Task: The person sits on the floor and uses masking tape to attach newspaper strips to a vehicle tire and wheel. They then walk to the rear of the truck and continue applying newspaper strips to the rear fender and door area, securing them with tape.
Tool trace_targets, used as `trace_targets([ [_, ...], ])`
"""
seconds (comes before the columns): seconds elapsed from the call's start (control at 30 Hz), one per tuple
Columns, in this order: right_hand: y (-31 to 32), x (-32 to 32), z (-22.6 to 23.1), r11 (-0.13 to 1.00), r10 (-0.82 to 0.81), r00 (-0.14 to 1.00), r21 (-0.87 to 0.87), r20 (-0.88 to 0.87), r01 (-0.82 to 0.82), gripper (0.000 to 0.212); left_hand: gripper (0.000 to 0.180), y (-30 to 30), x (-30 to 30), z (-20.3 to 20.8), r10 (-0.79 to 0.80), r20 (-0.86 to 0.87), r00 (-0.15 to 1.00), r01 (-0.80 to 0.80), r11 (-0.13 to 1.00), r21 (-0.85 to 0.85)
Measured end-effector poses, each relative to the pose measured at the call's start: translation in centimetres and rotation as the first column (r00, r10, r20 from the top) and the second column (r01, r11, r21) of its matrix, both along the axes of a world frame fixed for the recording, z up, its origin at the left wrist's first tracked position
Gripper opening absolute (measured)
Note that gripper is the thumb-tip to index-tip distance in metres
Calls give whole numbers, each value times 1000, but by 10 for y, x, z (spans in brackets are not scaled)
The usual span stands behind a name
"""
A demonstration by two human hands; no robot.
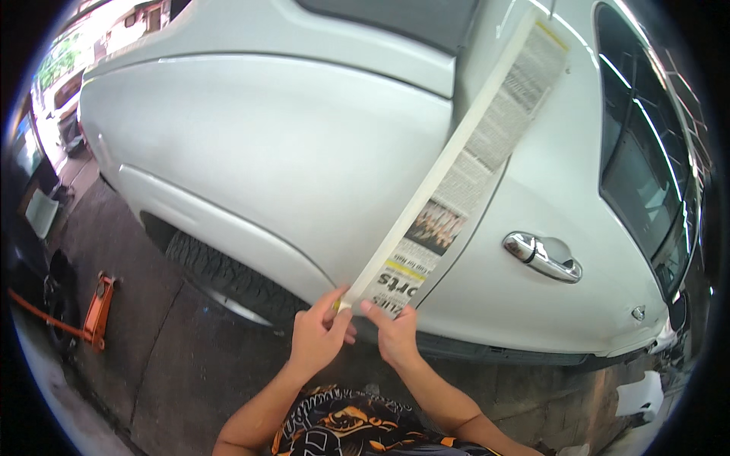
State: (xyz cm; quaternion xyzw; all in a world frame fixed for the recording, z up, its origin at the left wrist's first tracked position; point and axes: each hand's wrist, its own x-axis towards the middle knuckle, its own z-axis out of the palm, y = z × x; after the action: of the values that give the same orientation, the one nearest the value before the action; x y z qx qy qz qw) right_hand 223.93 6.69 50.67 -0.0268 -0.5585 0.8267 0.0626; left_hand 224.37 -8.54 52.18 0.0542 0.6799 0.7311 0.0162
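A long strip of newspaper [487,156] runs slantwise along the side of a silvery-white car [266,137], over the panel just behind the door. Cream masking tape [427,186] borders its left edge from top to bottom. At the strip's lower end, above the wheel arch, my left hand [315,338] pinches the end of the tape between thumb and fingers. Close beside it, my right hand [397,334] grips the newspaper's bottom corner, thumb on the front and the other fingers partly hidden behind the paper.
A chrome door handle [541,257] juts out right of the strip. Below the panel shows the rear tire [228,277]. An orange floor jack [99,311] stands on the dark floor [160,380] at left. A white piece [640,397] lies at lower right.
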Motion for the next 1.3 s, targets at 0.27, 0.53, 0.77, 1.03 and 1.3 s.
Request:
trace_targets([
  [0.27, 1, -2, -12, 1000, 10, 1000, -11, 3, -10, 24, 34, 2, -4, -11, -6, -18, 1000, 7, 999, 35],
  [0.53, 6, -6, -7, 1000, -5, 1000, 27, 3, 5, 23, 29, 1, 0, -16, 25, -59, 998, -21, 998, 58],
  [0.77, 4, -17, -5, 993, -122, 992, -1, -22, 122, 19, 18, -6, 11, -6, 92, -21, 996, -90, 995, 51],
  [1.03, 6, -4, -2, 999, -35, 999, 24, 21, 34, 18, 16, 4, 0, -8, 128, 1, 992, -127, 987, 93],
  [1.3, 27, -10, 5, 997, 40, 995, 74, -87, -34, 43, 15, 1, 4, -14, 145, -58, 988, -144, 989, 35],
])
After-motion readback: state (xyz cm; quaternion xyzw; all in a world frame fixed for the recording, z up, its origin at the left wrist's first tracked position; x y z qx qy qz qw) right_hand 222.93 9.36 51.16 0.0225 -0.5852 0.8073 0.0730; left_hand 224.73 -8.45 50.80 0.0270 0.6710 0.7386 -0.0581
